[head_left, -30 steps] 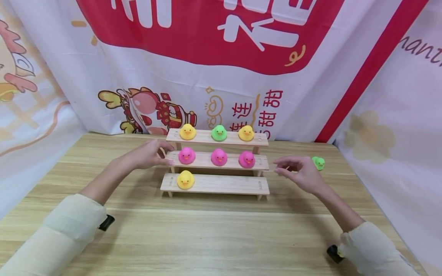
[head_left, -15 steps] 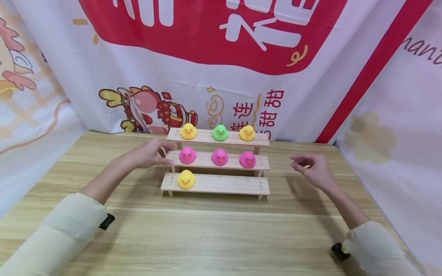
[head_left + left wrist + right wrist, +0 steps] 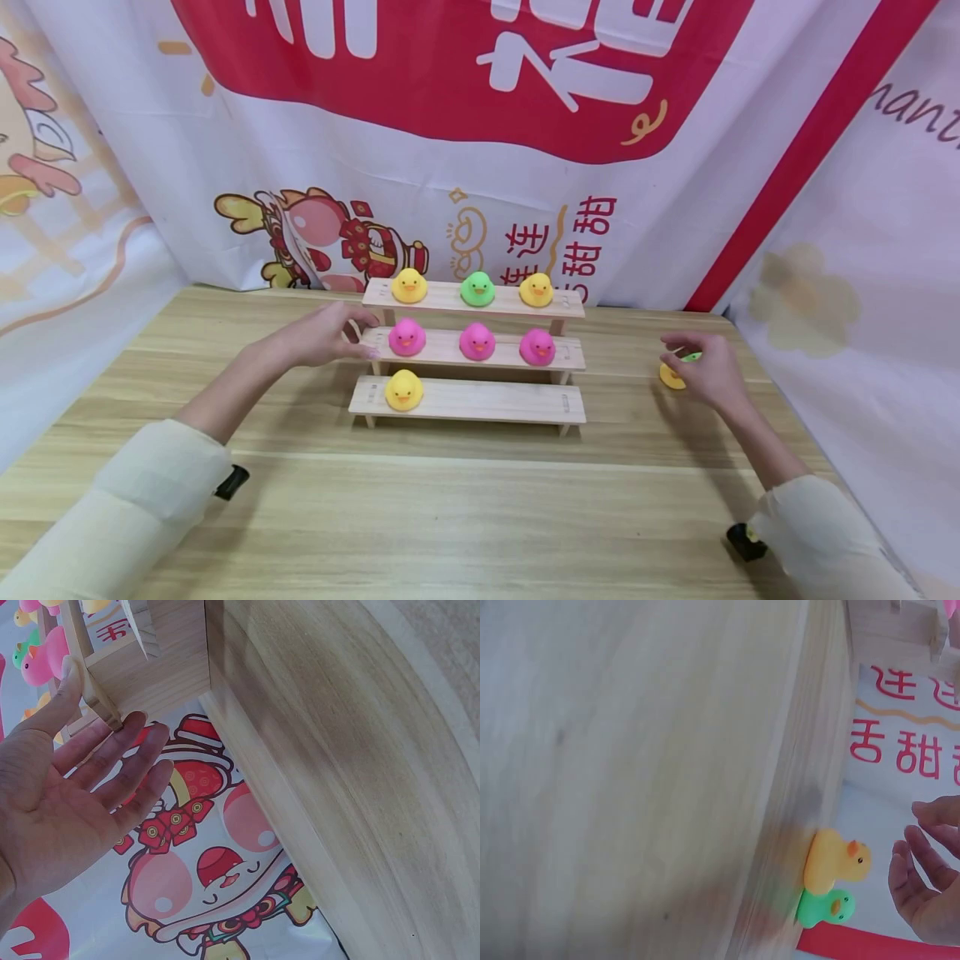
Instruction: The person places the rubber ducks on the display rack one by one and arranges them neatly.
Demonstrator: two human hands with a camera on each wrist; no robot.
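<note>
A three-step wooden display stand (image 3: 465, 402) carries rubber ducks. My left hand (image 3: 322, 335) holds the left end of its middle step, thumb at the front and fingers behind. In the left wrist view, the left hand (image 3: 82, 780) has its thumb and fingertips on either side of that board's end. My right hand (image 3: 708, 367) is over a yellow rubber duck (image 3: 672, 377) and a green rubber duck (image 3: 692, 357), partly hiding both. The right wrist view shows the right hand's loosely bent fingers (image 3: 924, 859) apart from the yellow duck (image 3: 832, 859) and green duck (image 3: 826, 906), holding nothing.
The top step bears a yellow, a green (image 3: 477, 289) and another yellow duck. Three pink ducks (image 3: 477, 342) sit on the middle step, and one yellow duck (image 3: 404, 390) at the bottom left. Printed cloth (image 3: 360, 150) hangs behind the wooden table (image 3: 450, 517).
My right hand has moved right, away from the stand to the two ducks at the table's right side. The left hand stays on the stand, and the ducks on it have not moved.
</note>
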